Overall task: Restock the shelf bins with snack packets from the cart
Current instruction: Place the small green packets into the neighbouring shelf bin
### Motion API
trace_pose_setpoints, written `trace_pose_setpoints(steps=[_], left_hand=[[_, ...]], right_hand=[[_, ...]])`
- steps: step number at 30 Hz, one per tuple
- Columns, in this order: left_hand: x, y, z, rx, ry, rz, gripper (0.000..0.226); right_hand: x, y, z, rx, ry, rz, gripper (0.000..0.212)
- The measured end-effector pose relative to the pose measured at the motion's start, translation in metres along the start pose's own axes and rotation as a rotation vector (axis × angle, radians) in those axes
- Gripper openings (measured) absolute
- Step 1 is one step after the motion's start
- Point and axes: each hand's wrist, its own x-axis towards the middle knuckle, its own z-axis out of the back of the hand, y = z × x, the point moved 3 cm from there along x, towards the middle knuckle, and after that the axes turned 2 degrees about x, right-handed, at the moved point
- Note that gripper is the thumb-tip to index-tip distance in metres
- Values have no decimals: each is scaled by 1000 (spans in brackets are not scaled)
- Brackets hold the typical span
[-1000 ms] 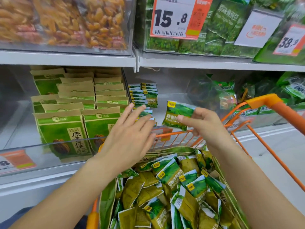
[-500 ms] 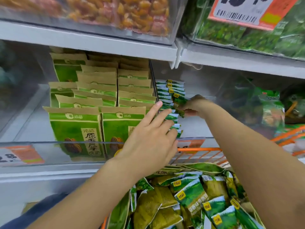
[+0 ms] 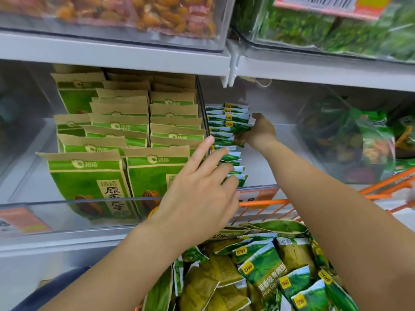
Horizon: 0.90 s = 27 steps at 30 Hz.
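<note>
The right hand (image 3: 258, 133), which a second ago was lifting one small green foil snack packet (image 3: 241, 130) above the orange wire cart (image 3: 265, 203), is now pinching that packet deep in the clear plastic shelf bin (image 3: 258, 189), pressing it against the standing row of matching green packets (image 3: 226, 122). The left hand (image 3: 202, 194) is hovering with straight, spread fingers, touching the front of the row and steadying it. This placement is judged nearly complete, while many packets in the cart (image 3: 265, 272) are awaiting transfer.

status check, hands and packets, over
Right hand grips packet at bin row. Left hand open, fingers on row front. Cart stocked, nothing blocking.
</note>
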Motion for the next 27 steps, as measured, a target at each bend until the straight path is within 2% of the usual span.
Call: trace_pose_setpoints(steps=[2, 4, 6, 8, 11, 13, 16, 18, 22, 27], left_hand=[[0, 0, 0, 7, 15, -3, 34], [0, 1, 1, 8, 26, -10, 35], [-2, 1, 2, 6, 26, -20, 34], [-3, 0, 4, -6, 7, -30, 31], [-6, -7, 10, -83, -55, -47, 30], [-10, -17, 14, -153, -98, -77, 31], [-16, -32, 19, -229, -113, -126, 32], [-19, -39, 19, -255, -81, -155, 33], [-22, -41, 10, -285, 12, -188, 35], [-25, -34, 6, -390, 63, -161, 33]], right_hand=[[-3, 0, 5, 36, 73, -74, 84], [-11, 1, 19, 70, 109, -100, 85], [-28, 3, 43, 121, 37, -25, 66], [-59, 3, 69, 182, -63, 99, 38], [-124, 0, 104, 199, -94, 222, 8], [-168, -7, 121, 78, -79, 225, 13], [-212, -42, 126, -508, -1, 95, 27], [-227, -72, 116, -785, 117, -14, 38], [-235, -102, 97, -854, 205, -98, 58], [-237, -79, 109, -848, 2, 56, 37]])
